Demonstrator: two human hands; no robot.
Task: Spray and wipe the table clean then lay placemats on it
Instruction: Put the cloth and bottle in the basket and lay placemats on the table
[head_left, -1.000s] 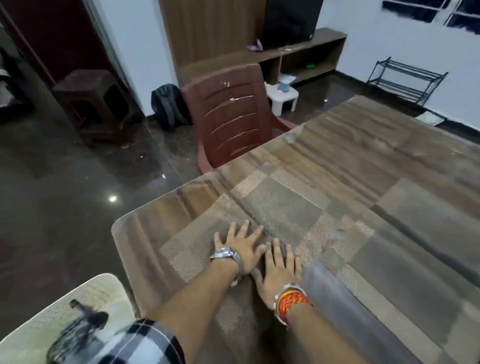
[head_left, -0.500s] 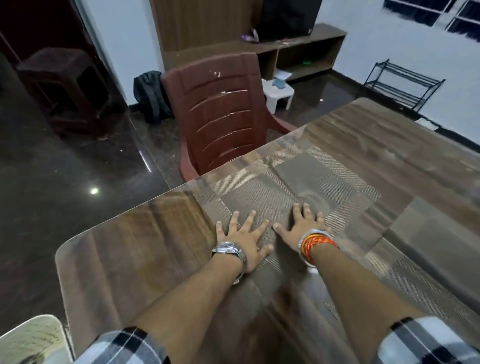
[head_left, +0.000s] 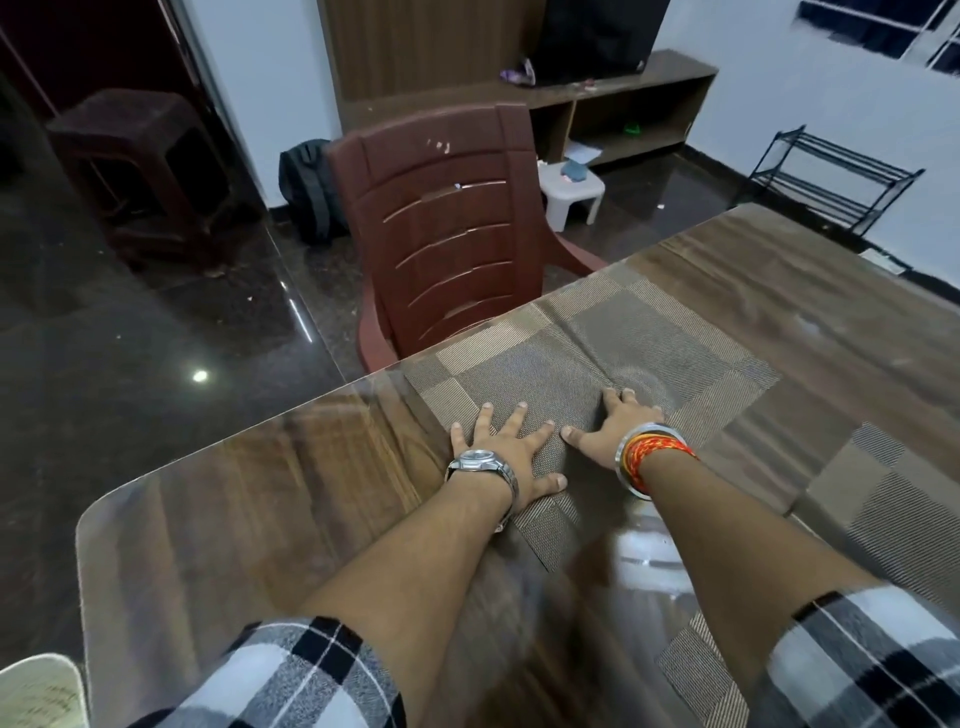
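Note:
A brown woven placemat (head_left: 623, 343) with lighter checked borders lies on the glossy wood-grain table (head_left: 260, 493), near the edge facing the chair. My left hand (head_left: 506, 449), with a wristwatch, presses flat on the mat's near left part, fingers spread. My right hand (head_left: 618, 423), with orange threads and a bangle at the wrist, lies flat on the mat just to the right. A second placemat (head_left: 893, 499) lies on the right. A third placemat (head_left: 696, 670) shows partly between my forearms.
A maroon plastic chair (head_left: 452, 234) stands at the table's far edge. Behind it are a black backpack (head_left: 306, 187), a small white stool (head_left: 571, 195), a wooden shelf unit (head_left: 623, 104) and a black wire rack (head_left: 831, 176). A dark stool (head_left: 130, 166) stands at far left.
Both hands have slid the placemat across the table toward the chair side, and they have spread apart. The view has shifted forward with them.

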